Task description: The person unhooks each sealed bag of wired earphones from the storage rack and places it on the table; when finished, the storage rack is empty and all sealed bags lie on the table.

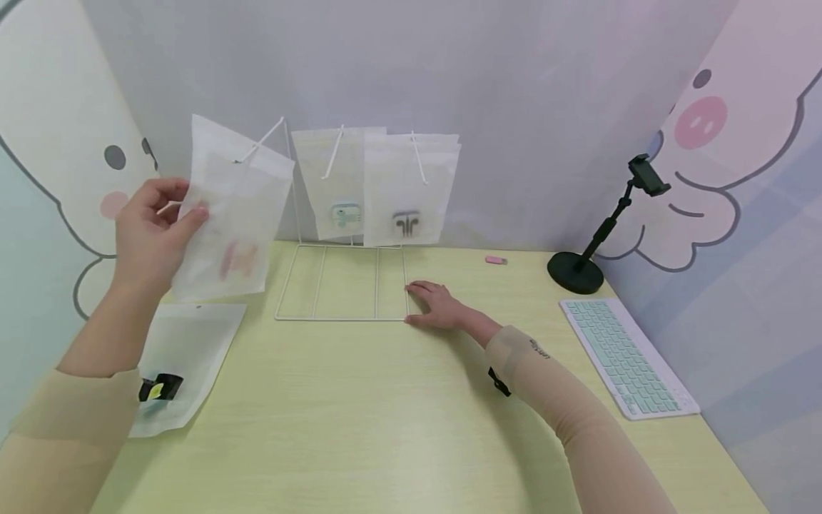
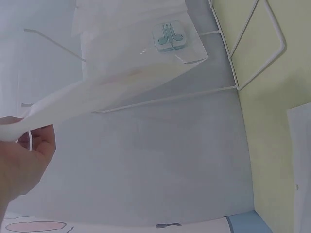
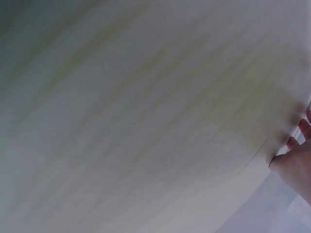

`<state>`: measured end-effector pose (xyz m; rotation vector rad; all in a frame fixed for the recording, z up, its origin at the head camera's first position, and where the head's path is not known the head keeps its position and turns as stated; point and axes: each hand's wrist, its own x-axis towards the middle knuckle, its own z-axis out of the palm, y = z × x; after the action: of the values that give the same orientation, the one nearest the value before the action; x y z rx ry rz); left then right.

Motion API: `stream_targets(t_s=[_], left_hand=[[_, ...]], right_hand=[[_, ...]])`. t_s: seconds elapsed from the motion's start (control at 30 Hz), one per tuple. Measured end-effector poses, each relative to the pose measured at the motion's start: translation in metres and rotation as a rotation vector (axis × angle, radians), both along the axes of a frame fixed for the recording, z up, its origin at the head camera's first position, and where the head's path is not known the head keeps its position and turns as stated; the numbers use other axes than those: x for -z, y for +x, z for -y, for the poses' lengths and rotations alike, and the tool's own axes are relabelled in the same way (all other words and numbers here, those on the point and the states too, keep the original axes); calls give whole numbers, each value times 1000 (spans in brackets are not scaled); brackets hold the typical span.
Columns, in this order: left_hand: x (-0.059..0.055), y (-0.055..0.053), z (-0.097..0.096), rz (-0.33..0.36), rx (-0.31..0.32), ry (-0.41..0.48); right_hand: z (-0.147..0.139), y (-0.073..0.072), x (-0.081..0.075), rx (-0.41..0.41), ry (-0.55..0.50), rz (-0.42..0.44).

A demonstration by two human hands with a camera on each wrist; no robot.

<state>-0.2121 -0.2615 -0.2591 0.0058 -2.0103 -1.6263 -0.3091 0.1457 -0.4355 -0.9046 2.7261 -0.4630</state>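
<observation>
My left hand pinches the left edge of a translucent white bag between thumb and fingers. Something reddish, blurred by the plastic, shows low inside it. The left prong of a white wire display rack passes through the top of this bag. Farther right on the rack hang two groups of similar bags; a light-blue case shows in one, and dark earphones in the other. On the table, my right hand touches the right side of the rack's base with its fingers spread.
A white bag with a black and yellow item lies at left on the table. To the right are a pink USB stick, a black phone stand and a white keyboard with mint keys. A grey wall rises behind the rack.
</observation>
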Motion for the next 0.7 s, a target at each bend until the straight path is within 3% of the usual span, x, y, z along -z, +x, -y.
stream_targets(t_s=[0.23,0.47,0.7], left_hand=[[-3,16,-2,41,-36,-87],[-7,31,-6,-3,37,19],[-8,43,-8,-24,63,64]], right_hand=[[0,-2,3,0,-3,-18],[0,-3,4,-4,-2,-14],[-1,-5,8,-12,-13,-27]])
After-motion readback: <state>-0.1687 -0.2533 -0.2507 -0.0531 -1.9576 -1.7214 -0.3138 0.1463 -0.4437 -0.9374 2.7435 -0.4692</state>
